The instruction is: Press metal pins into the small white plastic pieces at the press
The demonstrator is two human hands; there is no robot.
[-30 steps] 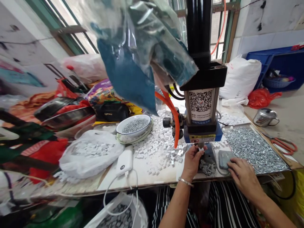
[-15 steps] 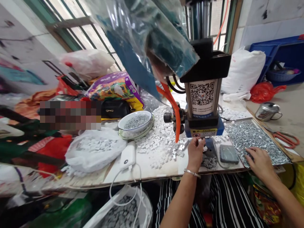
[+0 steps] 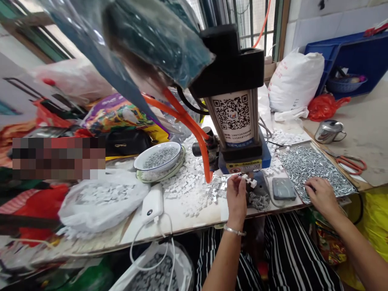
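Left hand (image 3: 235, 200) pinches small white block (image 3: 249, 180) in front of pneumatic press (image 3: 233, 121)

Left grip is narrow: thumb and fingertips are closed on the block, which is held clear of the counter (image 3: 188, 224), just in front of the press's blue base and above a heap of grey parts (image 3: 258, 201). The block's long axis lies close to level, pointing toward the person's right with a slight downward tilt. Its exact shape is partly hidden by the fingers.

Right hand (image 3: 323, 196) rests on a steel tray (image 3: 312, 171), with fingers curled among the zinc-coloured screws (image 3: 303, 165) spread across it. Grip is partly closed; whether it holds a screw cannot be told.

Containers: the tray carries a single dense layer of screws. A white ceramic bowl (image 3: 159, 158) on a green-rimmed plate (image 3: 160, 178) holds similar screws. A plastic bag (image 3: 103, 200) left of the bowl is filled with white blocks, and more white blocks (image 3: 188, 188) lie loose on the counter between bowl and press. A lower bag (image 3: 153, 275) below the counter edge holds grey pieces. A white power bank (image 3: 152, 203) lies beside the plastic bag, with its cable trailing over the counter edge
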